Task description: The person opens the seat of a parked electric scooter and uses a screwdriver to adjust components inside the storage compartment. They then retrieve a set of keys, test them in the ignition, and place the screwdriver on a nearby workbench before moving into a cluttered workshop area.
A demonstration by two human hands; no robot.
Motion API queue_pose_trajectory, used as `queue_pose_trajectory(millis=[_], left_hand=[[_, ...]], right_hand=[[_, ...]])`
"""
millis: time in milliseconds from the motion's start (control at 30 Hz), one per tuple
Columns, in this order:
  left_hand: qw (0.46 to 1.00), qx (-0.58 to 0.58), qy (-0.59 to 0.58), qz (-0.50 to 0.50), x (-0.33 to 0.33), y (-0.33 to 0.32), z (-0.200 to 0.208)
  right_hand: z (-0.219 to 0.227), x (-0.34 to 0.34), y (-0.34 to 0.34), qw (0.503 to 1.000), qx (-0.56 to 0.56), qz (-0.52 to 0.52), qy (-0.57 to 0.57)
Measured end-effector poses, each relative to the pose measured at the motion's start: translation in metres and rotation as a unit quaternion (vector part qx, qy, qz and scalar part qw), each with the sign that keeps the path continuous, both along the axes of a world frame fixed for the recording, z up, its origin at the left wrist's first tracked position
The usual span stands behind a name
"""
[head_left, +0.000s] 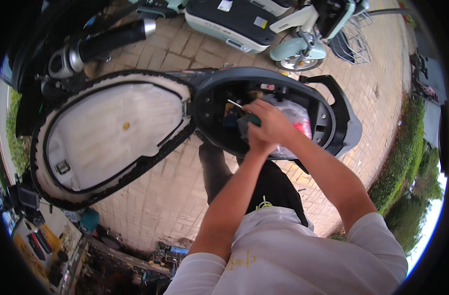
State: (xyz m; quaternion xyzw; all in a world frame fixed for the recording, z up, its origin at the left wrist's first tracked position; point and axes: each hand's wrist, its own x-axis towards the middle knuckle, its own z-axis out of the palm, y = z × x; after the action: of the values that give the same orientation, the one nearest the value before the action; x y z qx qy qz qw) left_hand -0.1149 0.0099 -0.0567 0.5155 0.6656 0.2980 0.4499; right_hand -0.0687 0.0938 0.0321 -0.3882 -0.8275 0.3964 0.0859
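Head-worn fisheye, looking down at hands (271, 122), near.

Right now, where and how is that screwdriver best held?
The screwdriver is probably best taken by its dark green handle, coming from the picture's lower right: the handle looks thicker and lies at that end, by the hands, while the thin metal shaft points up and left.

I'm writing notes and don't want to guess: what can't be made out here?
All in the head view:
Tool: its green handle is mostly covered by the right hand; its tip is too small to read.
Left hand: its fingers are largely hidden by the right hand.
Plastic bag: its contents are obscured by crinkled plastic and the hands.
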Motion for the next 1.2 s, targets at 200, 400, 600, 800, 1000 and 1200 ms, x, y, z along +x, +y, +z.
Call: queue_pose_trajectory(millis=[200, 400, 600, 800, 1000, 1200], left_hand=[[0.986, -0.099, 0.005, -0.132, -0.02, -0.017, 0.054], [0.975, -0.131, -0.017, 0.18, -0.117, -0.003, -0.007], [0.938, -0.086, 0.275, -0.192, -0.1, 0.04, -0.086], [0.902, -0.162, 0.251, -0.312, -0.113, 0.014, -0.033], [0.958, -0.216, 0.123, -0.145, -0.112, 0.014, -0.055], [0.949, -0.235, 0.209, -0.014, -0.072, 0.031, -0.112]], right_hand=[[-0.076, 0.004, 0.013, 0.961, -0.13, 0.059, -0.239], [-0.048, 0.028, 0.002, 0.95, -0.087, 0.097, -0.285], [-0.034, 0.033, -0.003, 0.964, -0.058, 0.039, -0.258], [-0.034, 0.037, -0.004, 0.964, -0.081, 0.027, -0.253], [-0.033, 0.034, -0.003, 0.967, -0.072, 0.024, -0.243], [-0.034, 0.035, -0.003, 0.962, -0.085, 0.027, -0.258]])
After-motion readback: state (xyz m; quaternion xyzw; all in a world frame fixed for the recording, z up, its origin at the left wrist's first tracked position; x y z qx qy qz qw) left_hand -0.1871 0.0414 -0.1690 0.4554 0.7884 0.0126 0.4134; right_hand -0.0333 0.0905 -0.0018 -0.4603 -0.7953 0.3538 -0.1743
